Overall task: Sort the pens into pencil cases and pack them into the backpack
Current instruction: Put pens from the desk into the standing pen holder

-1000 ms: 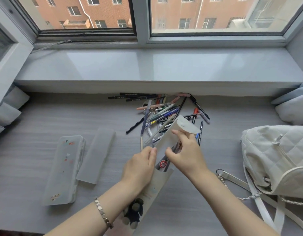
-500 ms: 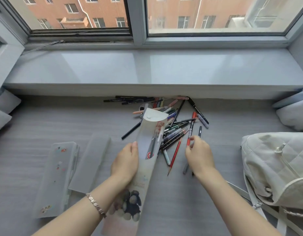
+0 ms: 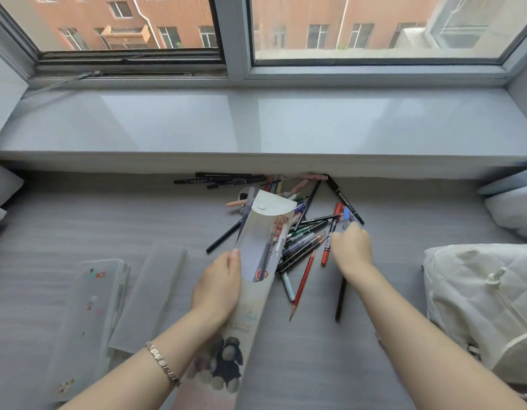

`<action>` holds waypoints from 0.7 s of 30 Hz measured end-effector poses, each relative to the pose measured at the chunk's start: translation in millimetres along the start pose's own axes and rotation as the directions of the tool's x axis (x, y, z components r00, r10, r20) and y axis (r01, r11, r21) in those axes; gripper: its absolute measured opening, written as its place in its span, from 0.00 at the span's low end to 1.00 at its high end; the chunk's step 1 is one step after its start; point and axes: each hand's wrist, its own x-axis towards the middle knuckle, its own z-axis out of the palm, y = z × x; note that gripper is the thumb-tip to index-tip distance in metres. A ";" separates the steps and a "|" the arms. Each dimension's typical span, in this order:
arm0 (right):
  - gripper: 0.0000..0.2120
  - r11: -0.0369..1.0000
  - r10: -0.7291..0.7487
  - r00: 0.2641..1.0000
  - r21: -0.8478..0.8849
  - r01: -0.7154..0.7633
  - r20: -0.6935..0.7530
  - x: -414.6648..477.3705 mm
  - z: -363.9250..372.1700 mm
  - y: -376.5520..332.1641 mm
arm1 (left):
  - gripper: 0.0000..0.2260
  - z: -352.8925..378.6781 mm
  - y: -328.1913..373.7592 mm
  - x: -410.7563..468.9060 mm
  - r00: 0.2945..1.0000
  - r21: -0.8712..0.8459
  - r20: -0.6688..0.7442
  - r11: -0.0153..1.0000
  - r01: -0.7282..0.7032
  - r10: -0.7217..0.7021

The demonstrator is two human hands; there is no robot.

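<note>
Pen-sorting step: left hand [image 3: 217, 288] grips the open translucent plastic pencil case [image 3: 256, 232]; right hand [image 3: 351, 250] curls over the loose pen pile [image 3: 306, 235] on the surface [image 3: 78, 220], grasp indeterminate. Next: insert one pen.

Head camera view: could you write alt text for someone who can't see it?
A person's left hand holds an open pencil case with pens inside, while the right hand reaches into a pile of pens on a grey surface below a window. Two translucent cases lie to the left and a white quilted backpack to the right.
</note>
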 end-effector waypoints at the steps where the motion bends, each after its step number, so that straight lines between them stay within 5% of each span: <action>1: 0.13 1.000 -0.001 1.000 -0.012 0.001 -0.014 7.9 1.0 -3.5 | 0.19 -0.5 0.9 1.6 1.000 0.002 -0.002 1.000 -0.003 0.003; 7: 0.17 0.994 0.041 0.999 -0.105 -0.039 0.015 21.3 17.3 -13.2 | 0.18 -3.1 -0.3 1.3 1.000 0.014 0.000 1.000 -0.019 0.019; 13: 0.08 0.979 0.069 0.944 -0.203 -0.002 0.324 -3.3 -6.5 -14.6 | 0.19 -8.6 -4.5 -8.9 0.999 0.022 0.041 0.999 -0.026 0.025; 16: 0.15 0.992 -0.066 0.924 0.124 0.020 0.377 -23.8 -27.6 -18.3 | 0.19 -10.9 -2.7 -11.1 0.997 0.051 0.071 0.998 -0.039 0.035; 18: 0.12 0.824 -0.166 0.937 0.565 -0.038 0.306 -45.4 -46.9 -25.7 | 0.18 -10.7 0.5 -13.8 0.994 0.065 0.097 0.996 -0.054 0.047; 21: 0.08 0.344 -0.268 0.950 0.937 -0.063 0.162 -73.7 -62.1 -39.8 | 0.17 -5.8 8.3 -20.0 0.986 0.075 0.136 0.992 -0.104 0.093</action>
